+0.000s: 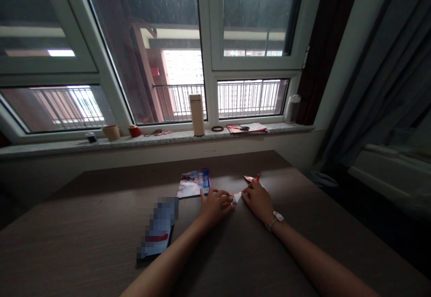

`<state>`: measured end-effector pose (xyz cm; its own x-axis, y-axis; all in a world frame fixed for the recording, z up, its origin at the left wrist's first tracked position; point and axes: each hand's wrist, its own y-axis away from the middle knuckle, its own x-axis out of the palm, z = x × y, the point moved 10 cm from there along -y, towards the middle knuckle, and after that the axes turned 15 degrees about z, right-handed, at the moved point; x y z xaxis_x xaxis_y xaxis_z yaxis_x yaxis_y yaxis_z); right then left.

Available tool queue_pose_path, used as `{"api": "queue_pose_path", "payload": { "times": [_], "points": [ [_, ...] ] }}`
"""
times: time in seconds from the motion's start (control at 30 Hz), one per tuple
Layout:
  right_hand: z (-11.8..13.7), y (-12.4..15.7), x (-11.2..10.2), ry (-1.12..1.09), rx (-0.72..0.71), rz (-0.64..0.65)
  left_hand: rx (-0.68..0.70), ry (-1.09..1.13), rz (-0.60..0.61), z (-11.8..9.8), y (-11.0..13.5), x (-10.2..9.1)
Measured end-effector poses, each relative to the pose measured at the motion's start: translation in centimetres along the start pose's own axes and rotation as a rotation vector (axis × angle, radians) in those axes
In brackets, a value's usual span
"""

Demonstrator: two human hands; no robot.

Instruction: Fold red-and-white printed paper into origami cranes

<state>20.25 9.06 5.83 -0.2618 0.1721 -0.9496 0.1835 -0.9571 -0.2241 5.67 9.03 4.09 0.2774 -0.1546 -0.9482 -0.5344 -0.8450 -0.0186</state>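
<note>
A small folded piece of colourful paper (236, 197), with a white part on its right, lies on the table between my hands. My left hand (214, 206) is closed over its left side, fingers curled and pressing on it, the thumb raised. At the white end, my right hand (260, 202) has its fingertips pinched down against the paper. Just beyond the right knuckles is a red-and-white paper piece (249, 178), partly hidden by that hand. A blue and pink printed booklet or sheet (194, 183) lies beyond my left hand.
A phone-like slab (160, 229), its surface blurred out, lies left of my left forearm on the brown table (101, 225). The windowsill (168, 138) holds a beige flask (197, 115), a paper stack (259, 128) with scissors (244, 128), a cup (111, 132) and a clear bottle (292, 108).
</note>
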Motion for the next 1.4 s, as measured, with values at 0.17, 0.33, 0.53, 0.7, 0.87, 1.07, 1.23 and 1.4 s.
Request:
{"api": "queue_pose_path", "payload": {
  "times": [0.17, 0.33, 0.53, 0.7, 0.87, 1.07, 1.23, 1.4],
  "points": [
    [-0.1, -0.2, 0.1, 0.030, 0.087, 0.021, 0.010, -0.002, 0.048, 0.2, 0.3, 0.1],
    [-0.8, -0.3, 0.6, -0.040, 0.119, 0.038, 0.008, -0.018, 0.084, 0.2, 0.5, 0.0],
    [-1.1, -0.2, 0.6, -0.101, 0.120, 0.059, 0.017, -0.015, 0.141, 0.0, 0.5, -0.1],
    [-1.0, 0.0, 0.7, -0.119, 0.126, 0.102, 0.017, -0.022, 0.150, 0.1, 0.5, 0.0],
    [-0.6, 0.4, 0.7, -0.109, 0.142, 0.123, 0.023, -0.016, 0.161, 0.2, 0.3, 0.3],
    [0.3, 1.0, 0.8, -0.064, 0.143, 0.144, 0.028, -0.023, 0.178, 0.3, 0.4, 0.3],
    [0.5, 1.3, 0.7, -0.054, 0.131, 0.137, 0.025, -0.012, 0.204, 0.4, 0.3, 0.4],
    [0.8, 1.4, 0.7, -0.055, 0.110, 0.141, 0.016, -0.011, 0.223, 0.4, 0.3, 0.5]
  ]
}}
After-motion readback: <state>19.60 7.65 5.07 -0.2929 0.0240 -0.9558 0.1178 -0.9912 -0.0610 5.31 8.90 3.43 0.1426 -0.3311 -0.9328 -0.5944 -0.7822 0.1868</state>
